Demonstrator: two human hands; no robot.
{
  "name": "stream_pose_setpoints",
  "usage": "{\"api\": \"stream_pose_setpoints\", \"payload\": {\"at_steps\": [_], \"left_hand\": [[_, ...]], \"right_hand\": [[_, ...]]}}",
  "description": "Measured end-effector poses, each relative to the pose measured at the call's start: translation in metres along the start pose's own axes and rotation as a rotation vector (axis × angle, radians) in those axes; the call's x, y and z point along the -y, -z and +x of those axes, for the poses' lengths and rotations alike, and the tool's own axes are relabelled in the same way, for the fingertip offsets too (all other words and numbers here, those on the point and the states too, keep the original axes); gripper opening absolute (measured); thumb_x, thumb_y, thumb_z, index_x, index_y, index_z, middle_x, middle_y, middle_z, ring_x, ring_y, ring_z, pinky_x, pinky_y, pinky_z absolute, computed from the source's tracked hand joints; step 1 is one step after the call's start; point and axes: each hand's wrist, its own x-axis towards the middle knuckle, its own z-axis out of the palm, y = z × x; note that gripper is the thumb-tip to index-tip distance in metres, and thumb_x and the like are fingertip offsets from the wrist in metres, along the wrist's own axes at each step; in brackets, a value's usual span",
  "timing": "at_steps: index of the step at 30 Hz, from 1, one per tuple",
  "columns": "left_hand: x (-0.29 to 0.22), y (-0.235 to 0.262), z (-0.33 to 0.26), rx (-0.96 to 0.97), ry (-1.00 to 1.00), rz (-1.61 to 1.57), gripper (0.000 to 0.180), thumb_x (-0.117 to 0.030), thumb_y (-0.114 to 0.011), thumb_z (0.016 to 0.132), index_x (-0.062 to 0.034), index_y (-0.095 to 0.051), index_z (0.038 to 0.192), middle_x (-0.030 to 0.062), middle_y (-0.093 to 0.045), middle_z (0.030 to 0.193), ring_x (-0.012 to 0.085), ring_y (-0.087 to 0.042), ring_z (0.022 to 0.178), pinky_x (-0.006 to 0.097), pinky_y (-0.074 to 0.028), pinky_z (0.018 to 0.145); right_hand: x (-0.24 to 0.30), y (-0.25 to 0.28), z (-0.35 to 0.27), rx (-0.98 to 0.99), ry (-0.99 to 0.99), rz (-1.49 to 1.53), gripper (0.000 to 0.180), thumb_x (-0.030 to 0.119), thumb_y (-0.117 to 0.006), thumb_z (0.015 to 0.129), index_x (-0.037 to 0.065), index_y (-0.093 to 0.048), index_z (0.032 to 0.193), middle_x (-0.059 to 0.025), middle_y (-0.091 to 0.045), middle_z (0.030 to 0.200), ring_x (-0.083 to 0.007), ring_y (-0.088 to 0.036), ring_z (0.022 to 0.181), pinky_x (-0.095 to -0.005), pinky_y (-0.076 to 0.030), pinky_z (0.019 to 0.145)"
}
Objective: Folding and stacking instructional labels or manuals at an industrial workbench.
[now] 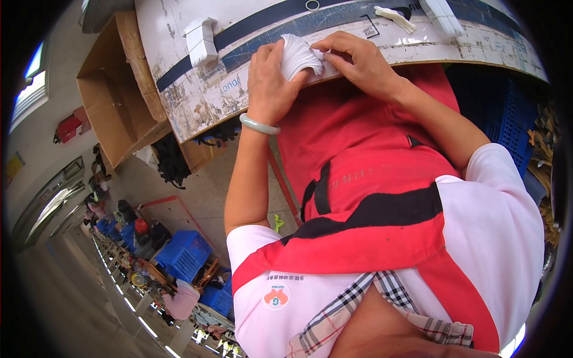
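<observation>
At the near edge of the worktable, my left hand point(271, 86) is wrapped around a fanned stack of thin white strips point(296, 55). The strips spread out between its thumb and fingers. My right hand point(361, 62) is closed in a pinch on the stack's right side, where a small white end shows at its fingertips. Whether it grips one strip or several, I cannot tell. A banded-looking bundle of white strips point(202, 45) lies on the table to the left of my hands. Another white bundle point(441, 18) lies to the right, beside some loose cream strips point(397, 19).
The worn white table point(179, 101) has dark blue bands across it. A small ring point(312, 5) sits toward its far side. An open cardboard box point(113, 89) stands at the table's left end. Blue crates point(182, 255) and a seated person point(181, 300) are farther left; another blue crate point(508, 122) is at right.
</observation>
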Motion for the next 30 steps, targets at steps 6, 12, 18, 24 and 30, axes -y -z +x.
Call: {"api": "stream_pose_setpoints", "payload": {"at_steps": [6, 12, 18, 24, 30], "left_hand": [[0.000, 0.000, -0.001, -0.022, -0.029, -0.006, 0.068, -0.022, -0.079, 0.072, 0.0059, -0.053, 0.128, 0.0173, -0.056, 0.118, 0.0341, -0.054, 0.110, 0.039, -0.046, 0.095], [0.002, 0.000, -0.001, -0.024, -0.037, 0.008, 0.067, -0.022, -0.079, 0.072, 0.0066, -0.053, 0.128, 0.0176, -0.056, 0.117, 0.0341, -0.054, 0.110, 0.039, -0.045, 0.096], [0.001, -0.001, 0.000, -0.030, -0.034, 0.009, 0.066, -0.021, -0.078, 0.073, 0.0063, -0.054, 0.127, 0.0176, -0.056, 0.116, 0.0342, -0.054, 0.109, 0.039, -0.045, 0.096], [0.001, 0.000, -0.001, -0.040, -0.018, -0.005, 0.065, -0.022, -0.077, 0.073, 0.0059, -0.055, 0.126, 0.0169, -0.057, 0.116, 0.0339, -0.054, 0.110, 0.039, -0.045, 0.096], [0.002, -0.002, -0.002, -0.053, -0.032, 0.000, 0.063, -0.024, -0.077, 0.074, 0.0056, -0.055, 0.126, 0.0165, -0.057, 0.116, 0.0340, -0.054, 0.109, 0.040, -0.045, 0.095]], "right_hand": [[0.000, 0.000, -0.003, 0.023, 0.070, -0.045, 0.025, 0.001, -0.060, 0.091, 0.003, -0.066, 0.115, -0.0107, -0.064, 0.103, -0.0209, -0.063, 0.088, -0.0287, -0.050, 0.077], [0.001, -0.002, -0.005, 0.016, 0.073, -0.018, 0.024, 0.004, -0.060, 0.089, 0.004, -0.067, 0.111, -0.0130, -0.065, 0.104, -0.0306, -0.064, 0.093, -0.0361, -0.052, 0.082], [-0.002, -0.004, -0.006, -0.033, 0.142, -0.031, 0.024, 0.002, -0.060, 0.088, 0.003, -0.066, 0.111, -0.0129, -0.063, 0.105, -0.0315, -0.063, 0.095, -0.0365, -0.052, 0.082], [0.001, 0.006, 0.003, 0.115, -0.092, 0.108, 0.027, 0.007, -0.061, 0.094, 0.006, -0.063, 0.121, -0.0081, -0.062, 0.110, -0.0156, -0.062, 0.097, -0.0292, -0.051, 0.081], [0.010, -0.009, 0.013, -0.110, -0.240, 0.600, 0.036, 0.022, -0.057, 0.101, 0.003, -0.055, 0.132, -0.0045, -0.059, 0.124, -0.0125, -0.053, 0.116, -0.0252, -0.038, 0.104]]}}
